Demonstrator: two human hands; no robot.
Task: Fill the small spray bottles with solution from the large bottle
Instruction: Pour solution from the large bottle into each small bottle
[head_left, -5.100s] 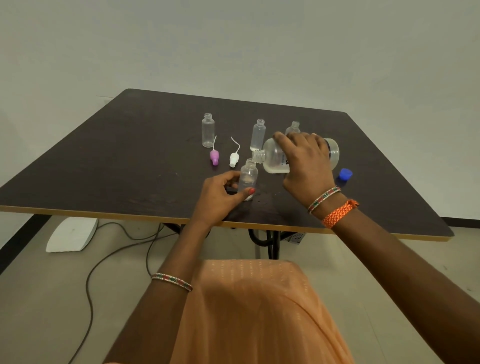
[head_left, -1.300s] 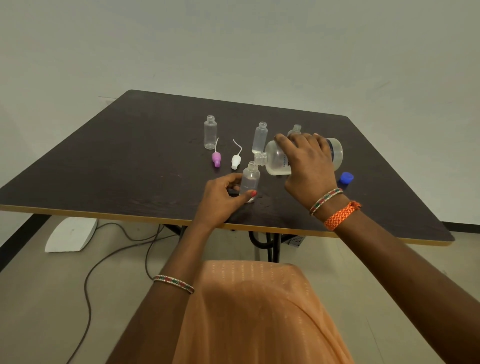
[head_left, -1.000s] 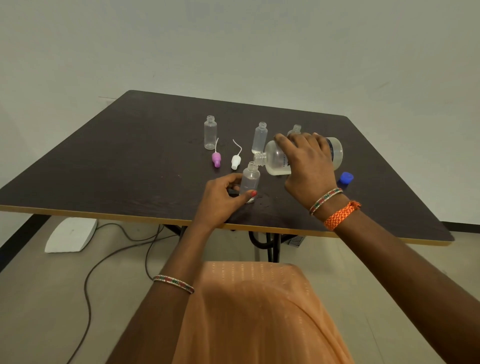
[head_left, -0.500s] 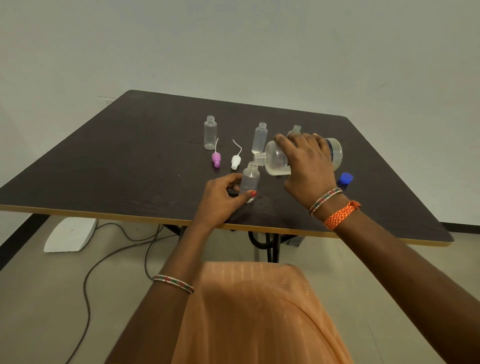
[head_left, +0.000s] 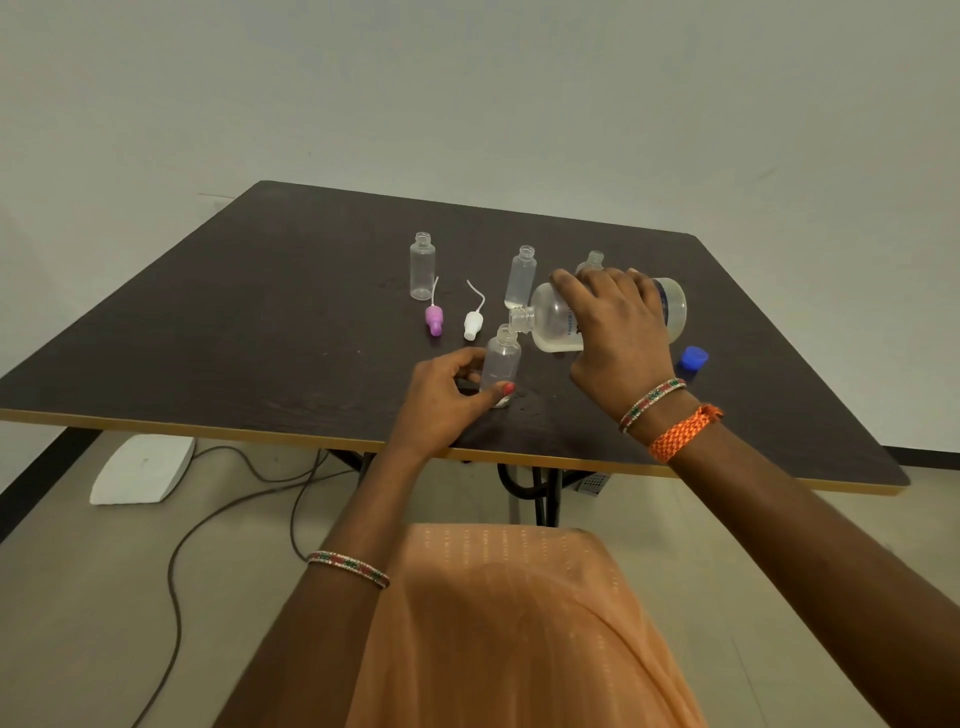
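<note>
Right hand (head_left: 618, 332) grasps the tipped large bottle (head_left: 550, 325); left hand (head_left: 441, 395) pinches the small bottle (head_left: 501, 364) beneath. Behind stand three open bottles (head_left: 422, 265); a purple nozzle (head_left: 434, 318), a white nozzle (head_left: 472, 325) centre; blue cap (head_left: 694, 358) right.

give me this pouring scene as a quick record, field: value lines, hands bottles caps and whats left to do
left hand: grips small bottle upright on table
right hand: holds large bottle tipped, mouth over small bottle's opening
other small bottles: three uncapped, standing behind; nearest, left, one partly hidden
spray caps: pink, white, lying loose
blue cap: on table, right of large bottle
left to do: fill level unclear; caps still off
</note>
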